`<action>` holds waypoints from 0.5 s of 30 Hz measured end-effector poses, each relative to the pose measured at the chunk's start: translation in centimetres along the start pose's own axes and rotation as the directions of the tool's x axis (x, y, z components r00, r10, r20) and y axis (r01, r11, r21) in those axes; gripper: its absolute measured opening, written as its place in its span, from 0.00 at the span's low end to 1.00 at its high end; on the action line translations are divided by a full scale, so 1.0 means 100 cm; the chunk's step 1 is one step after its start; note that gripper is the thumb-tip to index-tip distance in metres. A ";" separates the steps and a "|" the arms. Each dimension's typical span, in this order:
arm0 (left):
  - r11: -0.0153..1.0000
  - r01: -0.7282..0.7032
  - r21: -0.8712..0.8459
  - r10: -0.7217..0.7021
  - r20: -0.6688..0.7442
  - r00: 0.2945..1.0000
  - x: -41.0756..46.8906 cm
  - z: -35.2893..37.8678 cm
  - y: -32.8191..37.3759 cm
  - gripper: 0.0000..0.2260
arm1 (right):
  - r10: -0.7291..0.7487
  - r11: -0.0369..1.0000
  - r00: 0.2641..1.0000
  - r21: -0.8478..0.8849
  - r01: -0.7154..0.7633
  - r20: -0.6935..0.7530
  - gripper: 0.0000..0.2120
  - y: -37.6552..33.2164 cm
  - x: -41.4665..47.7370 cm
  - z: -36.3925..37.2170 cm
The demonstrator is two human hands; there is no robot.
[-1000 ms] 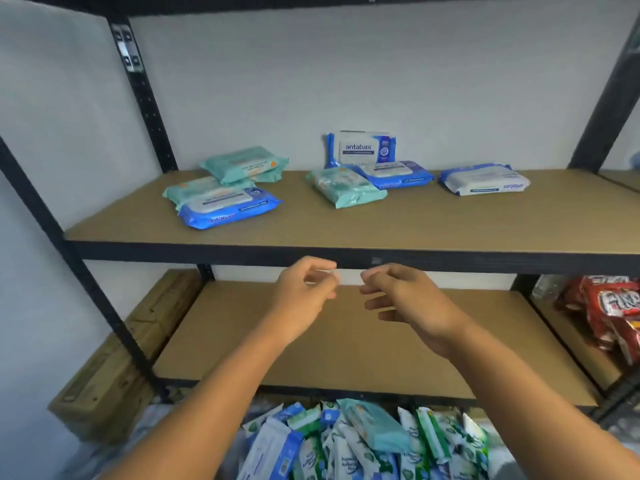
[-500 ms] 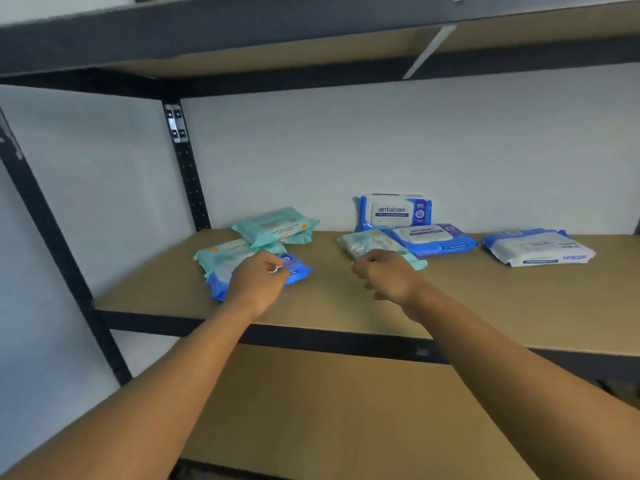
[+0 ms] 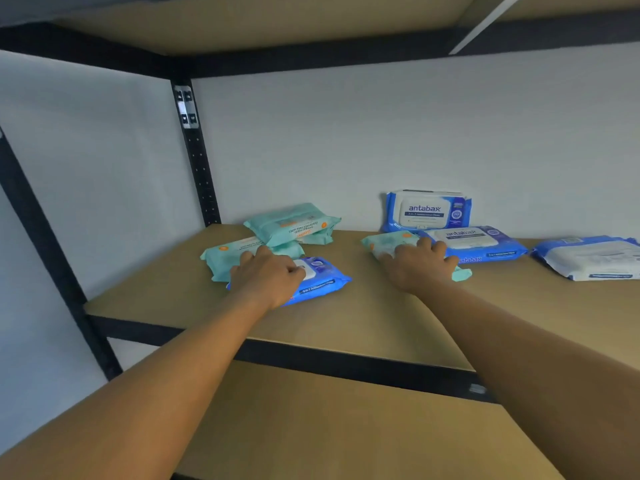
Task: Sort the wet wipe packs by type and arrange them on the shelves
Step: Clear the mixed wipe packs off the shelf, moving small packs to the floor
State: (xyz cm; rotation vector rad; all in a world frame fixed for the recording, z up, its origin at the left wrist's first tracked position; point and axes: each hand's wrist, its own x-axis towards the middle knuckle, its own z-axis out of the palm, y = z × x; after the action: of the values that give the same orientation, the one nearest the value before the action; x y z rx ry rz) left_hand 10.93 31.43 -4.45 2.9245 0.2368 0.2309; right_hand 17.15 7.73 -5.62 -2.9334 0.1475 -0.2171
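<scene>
left hand (image 3: 266, 278) fingers curled on blue pack (image 3: 323, 284), front-left of shelf (image 3: 381, 323) | right hand (image 3: 419, 268) curled on teal pack (image 3: 386, 243), long axis far-left to near-right | teal pile (image 3: 292, 225) lies left, antabax packs (image 3: 478, 242) right: swap likely

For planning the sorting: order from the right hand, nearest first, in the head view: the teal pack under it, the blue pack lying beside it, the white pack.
1. Teal pack, under the right hand.
2. Flat blue pack, just right.
3. White pack, far right.
</scene>
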 end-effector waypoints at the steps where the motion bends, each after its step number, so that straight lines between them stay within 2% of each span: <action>1: 1.000 -0.019 -0.010 0.019 -0.005 1.000 0.001 0.001 0.004 0.16 | 0.011 1.000 1.000 0.012 -0.011 0.010 0.26 0.002 0.000 0.000; 4: 0.999 -0.046 -0.023 0.046 0.012 0.999 0.001 0.006 0.019 0.14 | 0.029 0.999 1.000 0.017 -0.029 0.004 0.21 0.003 -0.002 -0.004; 6: 1.000 -0.020 -0.016 0.021 0.058 0.998 0.002 0.007 0.026 0.14 | 0.036 0.998 0.999 -0.059 -0.036 -0.004 0.20 0.004 -0.002 -0.013; 9: 1.000 0.009 -0.006 -0.008 0.108 0.994 0.006 0.004 0.027 0.20 | 0.097 0.987 0.994 -0.135 -0.090 0.046 0.21 0.014 -0.003 -0.024; 10: 1.000 0.025 -0.005 -0.024 0.127 0.992 0.005 0.001 0.027 0.25 | 0.121 0.988 0.990 -0.108 -0.112 0.072 0.23 0.018 -0.001 -0.026; 12: 0.997 0.072 0.006 -0.072 0.177 0.982 -0.001 -0.006 0.026 0.36 | 0.156 0.988 0.978 -0.020 -0.155 0.141 0.34 0.027 -0.001 -0.033; 14: 0.996 0.091 0.008 -0.090 0.241 0.966 -0.008 -0.012 0.026 0.41 | 0.143 0.981 0.961 0.094 -0.169 0.238 0.43 0.034 -0.008 -0.048; 15: 0.995 0.094 -0.016 -0.086 0.275 0.958 -0.013 -0.015 0.027 0.42 | 0.116 0.977 0.947 0.135 -0.163 0.298 0.43 0.037 -0.015 -0.056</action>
State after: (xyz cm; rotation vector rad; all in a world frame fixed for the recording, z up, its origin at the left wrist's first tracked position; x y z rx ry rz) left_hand 9.79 28.86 -2.65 2.8636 0.3187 -0.1823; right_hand 14.53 3.23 -1.17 -2.7419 0.2792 0.2125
